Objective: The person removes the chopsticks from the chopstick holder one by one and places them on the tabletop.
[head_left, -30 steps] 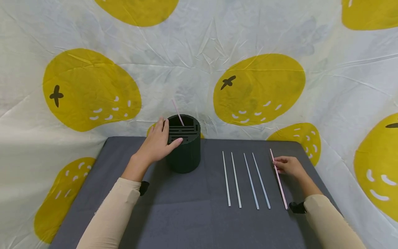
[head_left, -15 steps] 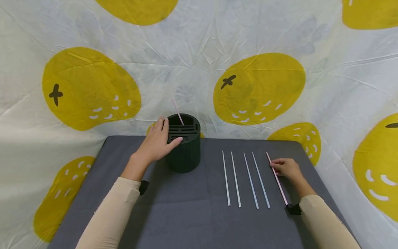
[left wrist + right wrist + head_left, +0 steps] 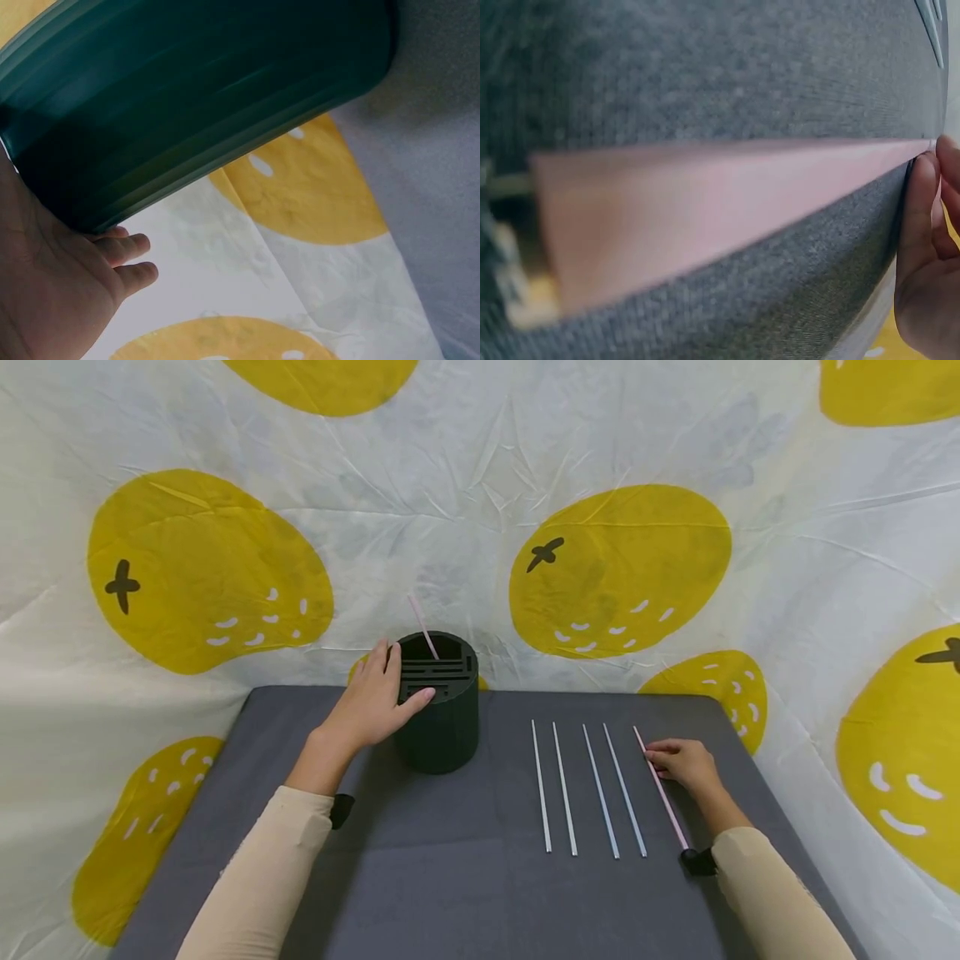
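A dark green round knife block (image 3: 438, 731) stands upright at the back, with slots across its top and an open compartment behind them. One pink chopstick (image 3: 424, 628) leans out of that compartment. My left hand (image 3: 363, 702) rests on the block's left rim, thumb over the slotted top, fingers extended along the side; the left wrist view shows the palm against the green wall (image 3: 187, 112). On the right, my right hand (image 3: 684, 762) pinches another pink chopstick (image 3: 667, 802) near its far end, between thumb and fingers. Its blunt near end looms large in the right wrist view.
Two white chopsticks (image 3: 542, 789) and two blue chopsticks (image 3: 600, 793) lie roughly parallel on the grey cloth-covered table (image 3: 450, 893), left of my right hand. A white curtain (image 3: 480, 485) with yellow fruit prints hangs directly behind the table.
My right hand has shifted slightly left with the pink chopstick, towards the blue ones. The left hand stays on the knife block. The head view has moved a little.
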The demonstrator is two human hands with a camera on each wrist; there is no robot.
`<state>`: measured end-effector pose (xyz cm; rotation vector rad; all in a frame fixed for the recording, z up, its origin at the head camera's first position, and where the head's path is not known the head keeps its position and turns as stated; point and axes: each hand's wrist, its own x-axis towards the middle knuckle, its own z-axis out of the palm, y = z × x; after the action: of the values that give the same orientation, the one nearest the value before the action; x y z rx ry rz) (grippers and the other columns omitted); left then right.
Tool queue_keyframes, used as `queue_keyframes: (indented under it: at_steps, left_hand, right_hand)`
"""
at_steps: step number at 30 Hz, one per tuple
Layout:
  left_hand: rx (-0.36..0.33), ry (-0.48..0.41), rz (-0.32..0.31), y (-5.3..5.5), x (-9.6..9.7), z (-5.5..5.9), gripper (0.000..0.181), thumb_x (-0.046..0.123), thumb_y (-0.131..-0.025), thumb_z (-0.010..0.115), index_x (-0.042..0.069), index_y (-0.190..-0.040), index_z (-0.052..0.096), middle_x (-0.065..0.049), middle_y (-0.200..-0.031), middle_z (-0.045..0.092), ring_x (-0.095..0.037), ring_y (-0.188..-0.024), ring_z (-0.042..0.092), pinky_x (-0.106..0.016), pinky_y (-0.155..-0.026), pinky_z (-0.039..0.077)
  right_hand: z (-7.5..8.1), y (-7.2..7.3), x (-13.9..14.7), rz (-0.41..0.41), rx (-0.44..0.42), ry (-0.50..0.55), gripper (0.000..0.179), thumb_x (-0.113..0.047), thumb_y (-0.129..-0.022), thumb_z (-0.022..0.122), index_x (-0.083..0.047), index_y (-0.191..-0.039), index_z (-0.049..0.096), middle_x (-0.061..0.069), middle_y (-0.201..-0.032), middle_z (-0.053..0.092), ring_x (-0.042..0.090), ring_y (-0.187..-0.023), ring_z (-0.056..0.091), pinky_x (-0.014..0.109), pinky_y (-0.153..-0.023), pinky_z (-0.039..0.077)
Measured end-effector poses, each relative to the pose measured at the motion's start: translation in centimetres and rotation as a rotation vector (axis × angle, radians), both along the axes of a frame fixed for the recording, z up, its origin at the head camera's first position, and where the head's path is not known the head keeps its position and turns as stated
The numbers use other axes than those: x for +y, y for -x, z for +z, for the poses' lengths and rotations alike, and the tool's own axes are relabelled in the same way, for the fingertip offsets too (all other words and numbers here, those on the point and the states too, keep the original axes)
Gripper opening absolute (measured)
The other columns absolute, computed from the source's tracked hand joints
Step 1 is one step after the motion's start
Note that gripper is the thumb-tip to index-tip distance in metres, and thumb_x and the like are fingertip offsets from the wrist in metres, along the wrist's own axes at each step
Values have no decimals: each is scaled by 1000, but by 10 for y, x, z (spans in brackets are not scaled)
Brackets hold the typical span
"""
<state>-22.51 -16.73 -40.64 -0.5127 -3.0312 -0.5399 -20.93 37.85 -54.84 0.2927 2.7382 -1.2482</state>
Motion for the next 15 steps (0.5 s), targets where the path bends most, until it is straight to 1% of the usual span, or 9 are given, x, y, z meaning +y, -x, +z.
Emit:
queue_keyframes:
  at_steps: [2,7,9,12,15]
  left_hand:
    - [1,2,1,-1,0,0,110,82,-96,30,3,-166,-1,-20,-173,-10,-40,-161,3,-63,-127,8]
    - [7,14,-6,1,-1,-1,110,82,-96,28,3,-165,-2,-21,-173,-9,-40,-161,2,-64,-126,8]
    - [11,18,-7,2,0,-1,110,82,-96,28,2,-165,-2,-22,-173,-7,-40,-161,2,-64,-126,8]
    - [12,18,-5,2,0,0,110,83,-96,28,2,-165,-1,-22,-173,-7,-39,-161,2,-64,-127,8]
    - [9,12,-5,1,0,1,111,83,-96,29,2,-165,0,-21,-173,-9,-39,-161,2,-63,-127,8]
  right_hand:
    - [-1,0,2,-2,-4,40,40,-22,-99,72,8,-126,70,6,-95,76,4,-75,66,21,-67,60]
    - [-3,-3,10,13,-8,199,46,-22,-101,69,11,-133,64,-1,-97,76,2,-78,68,23,-71,61]
    - [-4,-4,12,20,0,241,47,-22,-102,68,12,-134,62,-3,-97,75,1,-79,69,23,-72,62]
    - [-2,-2,14,22,13,258,48,-21,-102,68,13,-135,61,-5,-96,75,2,-79,69,23,-71,62]
    - [7,1,14,30,33,229,48,-22,-102,69,12,-135,61,1,-98,75,4,-79,69,23,-71,62]
